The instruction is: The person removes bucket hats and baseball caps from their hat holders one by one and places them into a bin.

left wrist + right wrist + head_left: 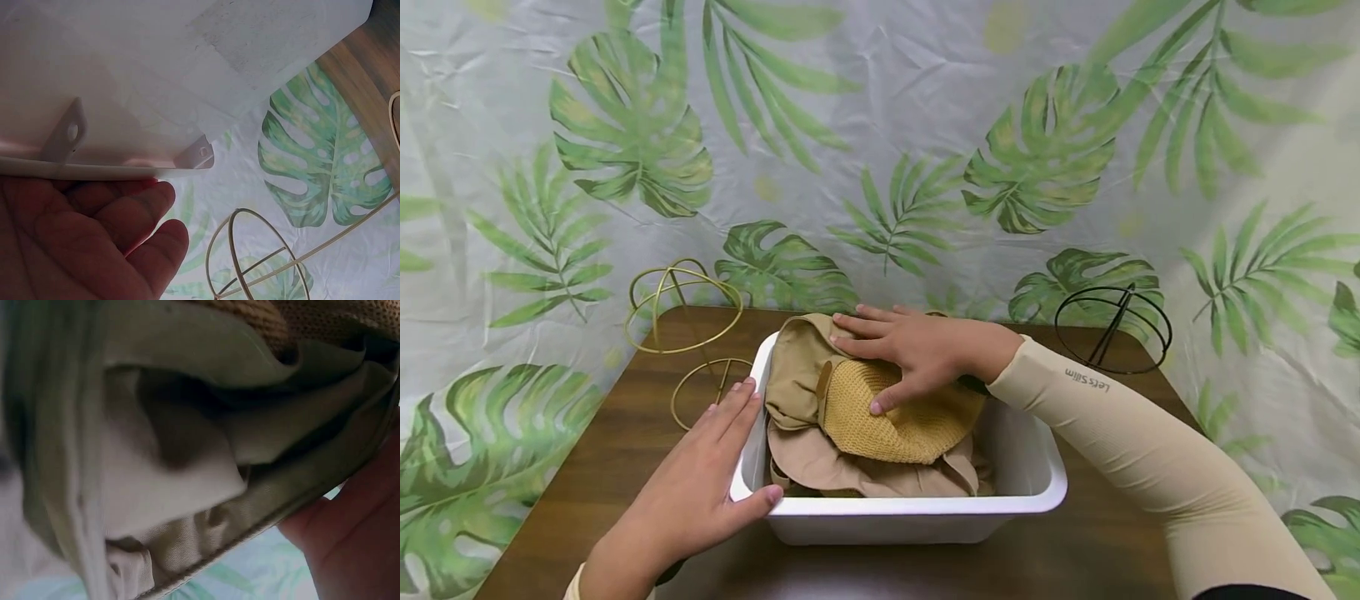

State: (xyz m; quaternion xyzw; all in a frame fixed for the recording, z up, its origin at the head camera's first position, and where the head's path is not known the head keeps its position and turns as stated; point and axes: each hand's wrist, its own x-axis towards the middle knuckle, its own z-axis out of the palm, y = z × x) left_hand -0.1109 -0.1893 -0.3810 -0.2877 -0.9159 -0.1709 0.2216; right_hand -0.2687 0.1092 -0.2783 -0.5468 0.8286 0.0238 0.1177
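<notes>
A white plastic tub [917, 505] holds a pile of soft hats. On top lies a yellow woven hat [880, 425], with an olive-khaki cloth hat [793, 367] at its left and a beige cloth hat [820, 462] below. My right hand [917, 346] rests on the woven hat from above, fingers spread toward the khaki one. The right wrist view shows khaki cloth folds [300, 425] close up, beside part of that hand. My left hand [700, 475] lies along the tub's left rim, fingers extended, thumb near the front corner. From below, its fingertips [164, 195] touch the rim.
A gold wire stand [685, 308] is left of the tub, with another gold ring [707, 392] lower down. At the right back is a black wire stand [1112, 329]. The dark wooden table [625, 450] backs onto a leaf-print cloth [910, 125].
</notes>
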